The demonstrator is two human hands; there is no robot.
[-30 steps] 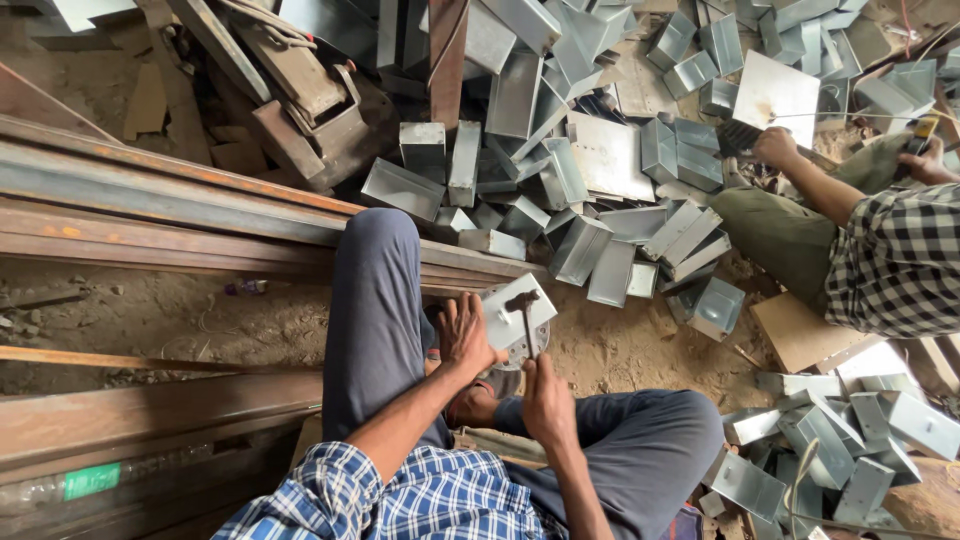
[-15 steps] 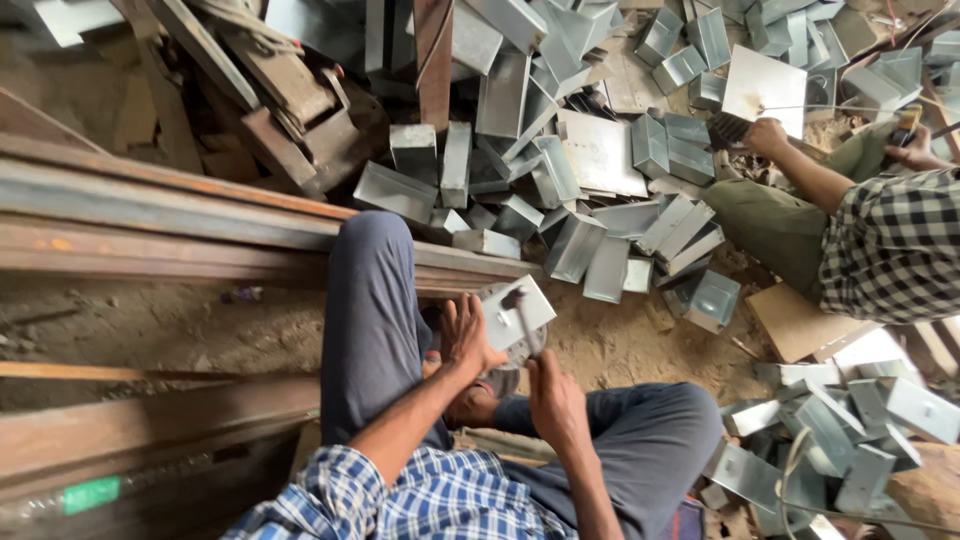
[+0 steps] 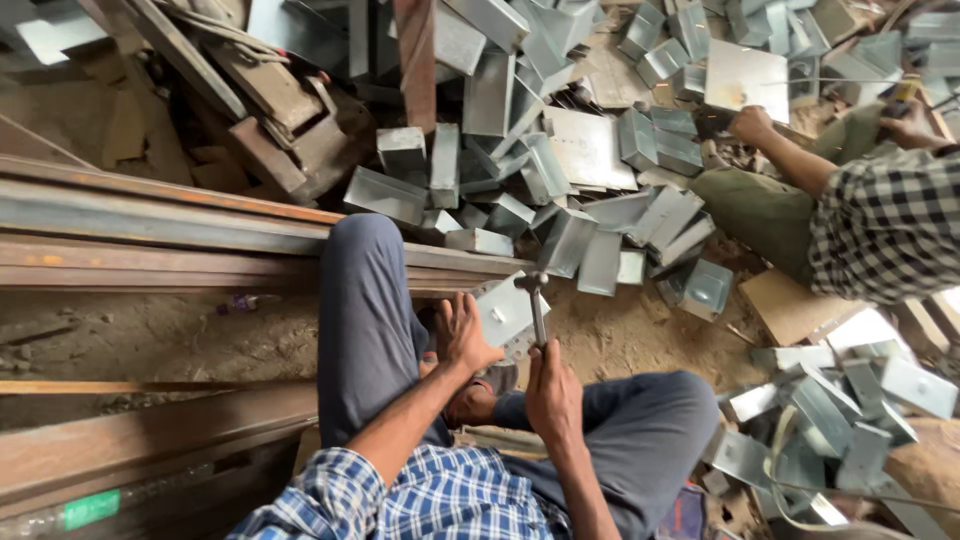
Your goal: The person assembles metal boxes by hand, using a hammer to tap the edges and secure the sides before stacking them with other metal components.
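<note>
Sheet-metal box (image 3: 505, 312), small and grey, sits on the dirt between the bent knees, just far of both hands. Against the frames from a second ago, I note the hammer (image 3: 537, 305) now stands more upright, its head lifted up over the box's top edge rather than down against the face; I judge a blow is being readied. Left hand (image 3: 462, 335) has stayed put, fingers spread and pressed flat on the box's near-left side, steadying it. Right hand (image 3: 553, 392) is curled tight round the hammer handle, near and slightly right of the box. The box itself looks a touch more turned toward the camera than before. Far of it lies a heap of like metal boxes (image 3: 560, 160); rusty steel beams (image 3: 150, 225) run off left. At far right another person's hand (image 3: 752, 125) rests on a flat metal sheet (image 3: 745, 75).
</note>
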